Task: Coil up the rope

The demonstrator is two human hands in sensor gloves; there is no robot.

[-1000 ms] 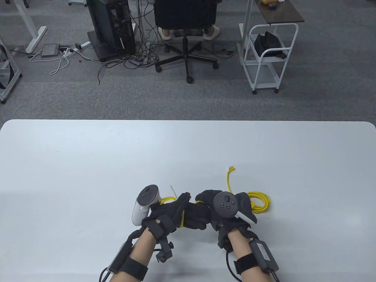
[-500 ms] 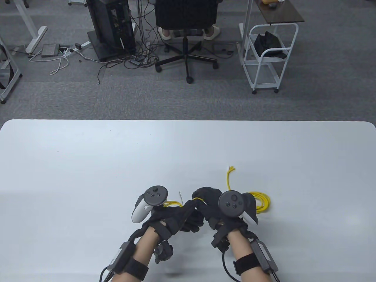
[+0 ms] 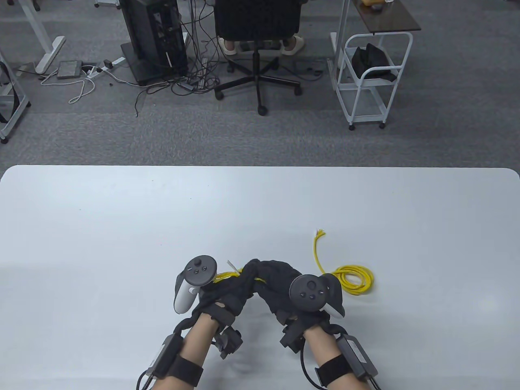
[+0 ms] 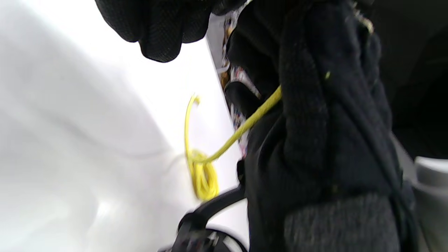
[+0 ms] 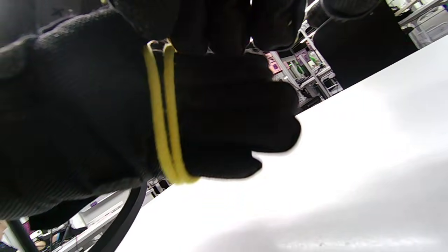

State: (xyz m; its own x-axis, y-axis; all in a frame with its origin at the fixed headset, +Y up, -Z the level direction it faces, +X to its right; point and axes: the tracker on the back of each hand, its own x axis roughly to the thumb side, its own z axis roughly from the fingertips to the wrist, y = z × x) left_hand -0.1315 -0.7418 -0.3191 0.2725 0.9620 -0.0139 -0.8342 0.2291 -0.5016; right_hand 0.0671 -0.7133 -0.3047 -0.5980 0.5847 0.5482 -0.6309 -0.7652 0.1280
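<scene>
A thin yellow rope point(image 3: 356, 280) lies partly in a loose bundle on the white table point(image 3: 122, 227), with a frayed end point(image 3: 320, 233) pointing away. My left hand point(image 3: 235, 284) has two turns of the rope wound around its gloved fingers, plain in the right wrist view point(image 5: 167, 115). My right hand point(image 3: 280, 280) is pressed against the left hand and grips the strand point(image 4: 245, 126) that runs from the bundle point(image 4: 203, 175) up to the hands. Both hands hover low over the table's near middle. The fingertips are hidden between the gloves.
Past the table's far edge stand an office chair point(image 3: 256, 28), a computer tower point(image 3: 154, 36) with cables and a white cart point(image 3: 371, 77). The rope bundle lies just right of my right hand.
Both hands have shifted a little left and toward me. The right hand has moved over the left hand's fingers, carrying the strand around. The bundle on the table shows more.
</scene>
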